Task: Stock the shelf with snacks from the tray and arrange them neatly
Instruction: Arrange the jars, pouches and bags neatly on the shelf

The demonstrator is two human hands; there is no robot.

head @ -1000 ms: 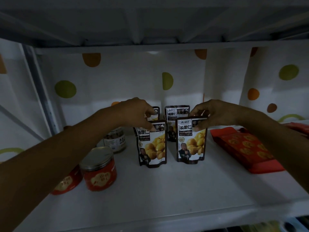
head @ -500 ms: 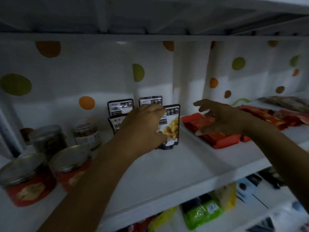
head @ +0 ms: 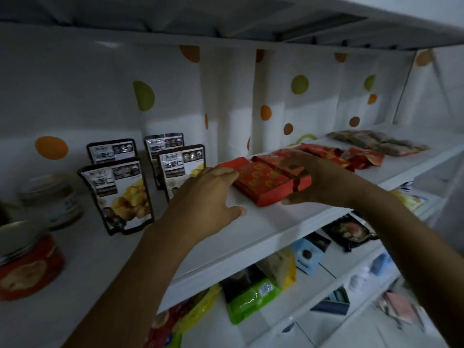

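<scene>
A flat red snack pack (head: 261, 180) lies on the white shelf (head: 251, 229) near its front edge. My right hand (head: 316, 182) grips the pack's right end, fingers on top and thumb under the front. My left hand (head: 211, 197) rests with spread fingers against the pack's left end. To the left, several chestnut pouches stand upright in two rows, the nearest one (head: 119, 194) at the front left and another (head: 179, 169) partly behind my left hand.
Red tins (head: 27, 267) and a glass jar (head: 52, 197) stand at the far left. More red packs (head: 339, 156) and dark packs (head: 376, 141) lie further right on the shelf. The lower shelves hold a green bag (head: 251, 297), yellow bags and boxes.
Both hands left the chestnut pouches and moved right to the red pack. My view swung right and down, showing the lower shelves.
</scene>
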